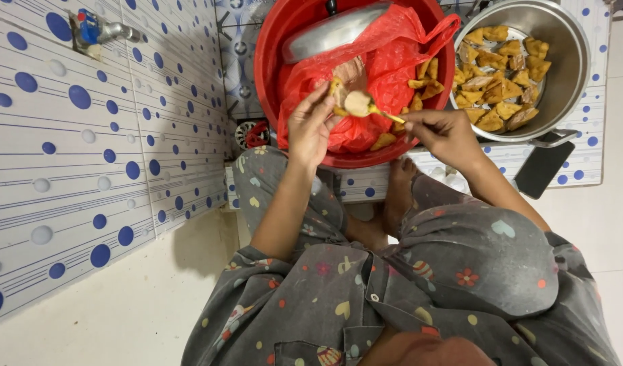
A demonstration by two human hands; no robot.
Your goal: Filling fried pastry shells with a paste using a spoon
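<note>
My left hand (312,127) holds a fried tofu puff (336,97) over the red basin (267,61). My right hand (441,133) grips a yellow spoon (374,108) loaded with pale paste, its bowl touching the puff. The basin holds a red plastic bag (386,68) with paste inside, several loose tofu puffs (427,81) and a metal lid (332,30).
A steel pot (569,68) with several fried tofu puffs stands at the right. A dark phone (543,168) lies below it on the tiled floor. A tiled wall with a tap (105,30) is at the left. My knees in grey patterned clothes fill the foreground.
</note>
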